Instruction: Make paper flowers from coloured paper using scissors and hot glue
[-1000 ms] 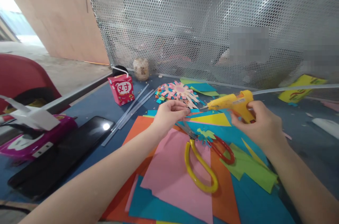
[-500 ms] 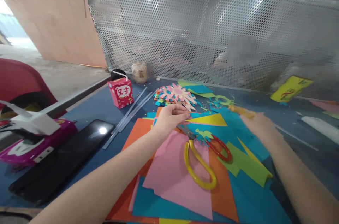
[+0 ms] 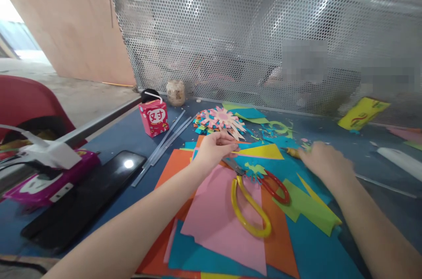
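My left hand (image 3: 217, 149) is closed in a pinch at the narrow end of a folded yellow paper (image 3: 265, 152), which shows a pink edge. My right hand (image 3: 328, 164), slightly blurred, grips a small tool with a yellow handle (image 3: 292, 152); its thin dark tip points left toward the paper. Scissors (image 3: 251, 211) with one yellow and one red loop lie across a pink sheet (image 3: 224, 222), their blades partly under my left hand. Green and blue paper cutouts (image 3: 255, 171) rest by the scissors. Orange sheets (image 3: 280, 244) and blue sheets (image 3: 316, 244) lie beneath.
Beyond my left hand sits a pile of fringed paper flowers (image 3: 220, 118). To the left are clear sticks (image 3: 165, 142), a red drink box (image 3: 154, 118), a jar (image 3: 176, 93), a phone (image 3: 82, 200) and a purple power strip (image 3: 52, 182). A perforated metal panel (image 3: 231, 28) borders the back.
My right hand has moved slightly down, bringing the yellow-handled tool lower and nearer the sheets. My left hand keeps its pinch on the folded paper. The view has tilted slightly upward.
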A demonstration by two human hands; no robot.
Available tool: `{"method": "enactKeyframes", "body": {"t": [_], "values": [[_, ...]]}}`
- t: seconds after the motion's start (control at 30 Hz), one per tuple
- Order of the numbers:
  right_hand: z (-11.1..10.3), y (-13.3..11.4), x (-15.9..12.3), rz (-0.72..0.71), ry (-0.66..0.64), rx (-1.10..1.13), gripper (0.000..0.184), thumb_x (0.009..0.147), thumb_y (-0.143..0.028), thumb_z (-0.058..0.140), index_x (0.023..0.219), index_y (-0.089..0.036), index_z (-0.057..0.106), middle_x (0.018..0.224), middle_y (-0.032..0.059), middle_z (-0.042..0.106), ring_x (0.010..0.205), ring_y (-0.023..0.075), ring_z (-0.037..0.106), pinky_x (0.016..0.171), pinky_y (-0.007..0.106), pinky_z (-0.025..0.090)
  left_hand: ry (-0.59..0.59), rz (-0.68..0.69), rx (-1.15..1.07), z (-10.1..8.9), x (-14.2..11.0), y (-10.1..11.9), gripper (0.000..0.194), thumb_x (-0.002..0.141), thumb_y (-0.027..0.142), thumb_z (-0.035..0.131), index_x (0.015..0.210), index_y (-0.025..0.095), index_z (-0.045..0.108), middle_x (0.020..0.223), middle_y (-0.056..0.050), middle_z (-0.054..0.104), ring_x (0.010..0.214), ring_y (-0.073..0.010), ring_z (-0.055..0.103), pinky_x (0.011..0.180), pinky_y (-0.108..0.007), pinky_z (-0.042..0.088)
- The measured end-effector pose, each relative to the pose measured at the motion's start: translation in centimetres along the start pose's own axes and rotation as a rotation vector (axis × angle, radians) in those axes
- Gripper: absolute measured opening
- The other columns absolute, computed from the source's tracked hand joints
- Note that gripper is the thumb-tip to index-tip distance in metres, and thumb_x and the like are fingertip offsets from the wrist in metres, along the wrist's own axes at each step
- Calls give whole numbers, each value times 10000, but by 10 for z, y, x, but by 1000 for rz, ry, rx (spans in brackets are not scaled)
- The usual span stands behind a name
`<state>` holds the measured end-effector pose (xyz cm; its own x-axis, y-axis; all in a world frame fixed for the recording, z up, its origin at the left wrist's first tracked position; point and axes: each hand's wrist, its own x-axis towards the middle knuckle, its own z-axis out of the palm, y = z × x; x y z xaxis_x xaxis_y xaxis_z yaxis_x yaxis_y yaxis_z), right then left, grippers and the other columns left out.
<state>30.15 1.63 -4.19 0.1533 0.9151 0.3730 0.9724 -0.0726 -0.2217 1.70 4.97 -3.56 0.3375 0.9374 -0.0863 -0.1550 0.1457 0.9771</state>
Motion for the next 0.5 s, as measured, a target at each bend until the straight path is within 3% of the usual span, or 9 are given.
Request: {"method": "enactKeyframes", "body": {"t": [0.07,0.13,0.23,0.4,0.5], "values": [[2,-24,-7,-37,-49,39,206,810,-354,513,721,-168,509,695,70,562,622,201,534,561,338,429,1,0,10,-1,0,-1,160,845,224,537,955,111,563,876,-32,600,723,-121,591,631,-282,520],[6,-49,-15,-158,-134,119,221,827,-392,448,745,-199,516,721,34,571,655,180,543,594,305,428,8,-2,23,-1,1,-1,164,846,227,535,960,112,562,876,-32,599,719,-120,590,626,-280,519],[16,-74,-26,-249,-196,178,255,794,-430,454,820,-190,538,800,52,581,716,198,544,613,313,422,20,-4,46,-2,3,-2,168,847,230,535,965,113,560,879,-33,599,718,-120,589,624,-279,519],[27,-73,-28,-281,-286,286,248,792,-386,474,866,-165,558,765,43,584,606,152,529,554,276,435,23,20,57,-3,5,-4,125,841,203,542,916,107,567,827,-17,598,676,-105,583,595,-257,514],[23,-70,-27,-309,-301,331,260,823,-386,472,937,-168,554,867,59,595,701,163,557,635,298,464,25,33,52,-3,5,-4,85,832,172,551,875,102,570,776,-2,596,644,-95,582,578,-243,513]]}}
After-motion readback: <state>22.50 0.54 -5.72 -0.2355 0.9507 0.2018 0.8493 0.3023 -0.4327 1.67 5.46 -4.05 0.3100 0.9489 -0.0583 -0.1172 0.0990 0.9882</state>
